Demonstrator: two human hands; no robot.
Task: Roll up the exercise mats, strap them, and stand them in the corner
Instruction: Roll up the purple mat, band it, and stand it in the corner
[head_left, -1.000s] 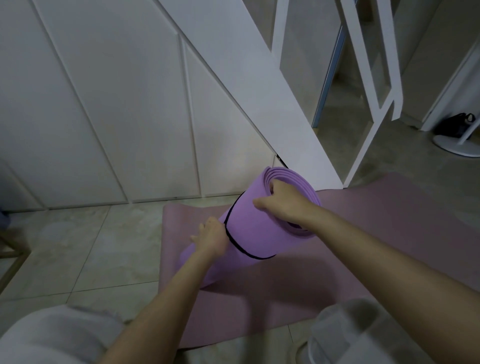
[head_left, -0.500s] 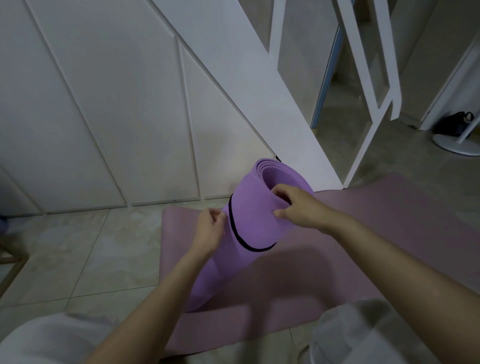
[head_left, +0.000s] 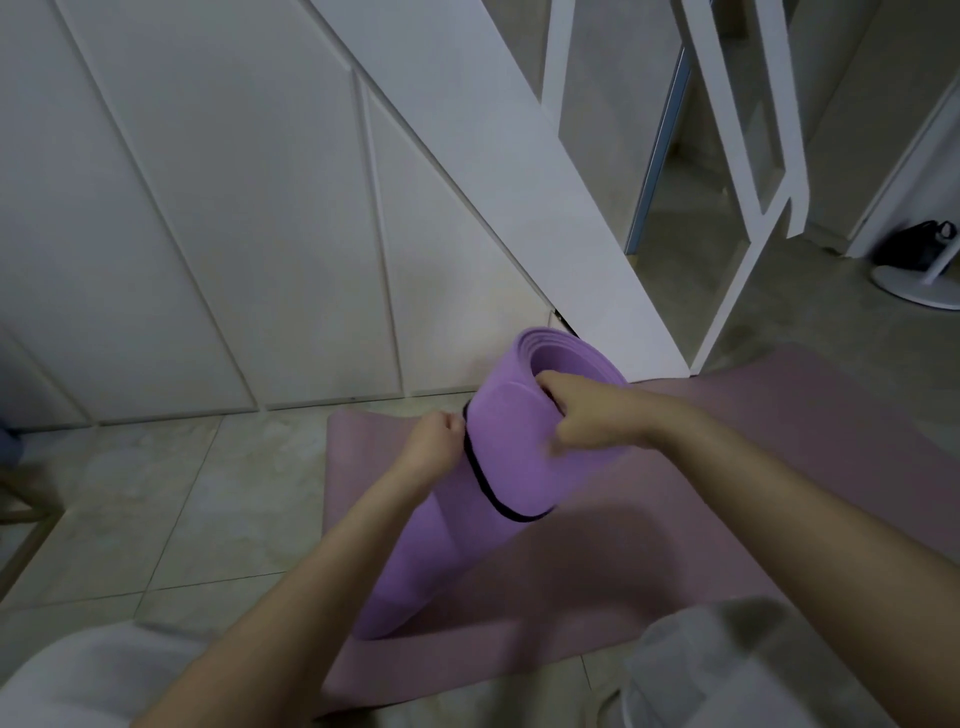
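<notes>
The rolled purple foam exercise mat (head_left: 509, 457) is leaning at a tilt, its lower end resting on the flat pink exercise mat (head_left: 753, 467) that is lying on the tiled floor (head_left: 156, 519). This is probably so the thin black strap (head_left: 477, 470) can be settled round it before it goes to the corner. The right hand (head_left: 587, 415) is gripping the roll's upper rim, fingers curling into the open end and thumb outside, steadying it. The left hand (head_left: 434, 444) is pressing against the strap with fingers curled, apparently pinching it.
</notes>
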